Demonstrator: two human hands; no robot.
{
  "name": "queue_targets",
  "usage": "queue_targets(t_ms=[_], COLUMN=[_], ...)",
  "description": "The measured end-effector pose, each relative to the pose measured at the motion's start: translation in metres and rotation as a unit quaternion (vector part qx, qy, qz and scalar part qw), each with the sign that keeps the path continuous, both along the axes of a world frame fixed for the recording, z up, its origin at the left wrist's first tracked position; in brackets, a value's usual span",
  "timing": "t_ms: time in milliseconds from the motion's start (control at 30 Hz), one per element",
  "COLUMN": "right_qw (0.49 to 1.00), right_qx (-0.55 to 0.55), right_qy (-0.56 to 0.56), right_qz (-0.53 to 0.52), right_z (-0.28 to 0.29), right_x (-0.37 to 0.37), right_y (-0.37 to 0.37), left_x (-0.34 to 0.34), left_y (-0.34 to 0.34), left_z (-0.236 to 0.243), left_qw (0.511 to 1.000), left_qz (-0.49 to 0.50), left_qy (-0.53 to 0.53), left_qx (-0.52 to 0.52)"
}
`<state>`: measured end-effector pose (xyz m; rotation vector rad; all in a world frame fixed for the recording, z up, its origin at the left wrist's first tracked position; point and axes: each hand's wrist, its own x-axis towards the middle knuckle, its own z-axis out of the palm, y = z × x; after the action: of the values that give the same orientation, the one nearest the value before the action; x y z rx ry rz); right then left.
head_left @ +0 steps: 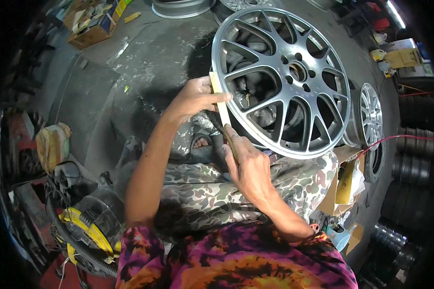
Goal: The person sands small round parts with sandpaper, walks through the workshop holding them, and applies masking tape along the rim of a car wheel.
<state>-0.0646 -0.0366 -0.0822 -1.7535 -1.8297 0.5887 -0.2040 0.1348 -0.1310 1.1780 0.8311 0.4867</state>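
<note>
A grey multi-spoke alloy wheel (294, 94) stands tilted before me, its polished outer lip facing left and down. Along the lip's left side lies a narrow, pale yellow strip (221, 110), perhaps sandpaper. My left hand (200, 98) grips the strip's upper part, with one finger stretched across it to the lip. Lower down, my right hand (250, 164) is closed around the strip's other end, close to the wheel's lower left edge. What the wheel rests on is mostly hidden behind its spokes.
More wheels lie at the top, including a silver rim (183, 8), and another silver wheel (370, 115) stands at right. A cardboard box (94, 38) sits at upper left. A yellow-and-black vacuum-like machine (84, 231) is at lower left. Tyres (412, 166) are stacked at right, near a red hose (395, 137).
</note>
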Motion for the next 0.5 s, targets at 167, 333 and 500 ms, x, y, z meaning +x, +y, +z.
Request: queue_targets(t_ms=[167, 333, 500], right_qw=[0.998, 0.997, 0.995], right_qx=[0.013, -0.001, -0.003], right_qy=[-0.055, -0.082, -0.102], right_qz=[0.005, 0.006, 0.003], right_z=[0.006, 0.005, 0.008], right_x=[0.0, -0.003, -0.005], right_y=[-0.002, -0.004, -0.006], left_x=[-0.002, 0.004, 0.005], left_y=[0.001, 0.006, 0.008], left_z=[-0.013, -0.015, -0.019], left_qw=[0.989, 0.989, 0.986], left_qz=[0.11, 0.14, 0.154], left_qy=[-0.074, -0.038, -0.041], left_qx=[-0.059, -0.043, -0.05])
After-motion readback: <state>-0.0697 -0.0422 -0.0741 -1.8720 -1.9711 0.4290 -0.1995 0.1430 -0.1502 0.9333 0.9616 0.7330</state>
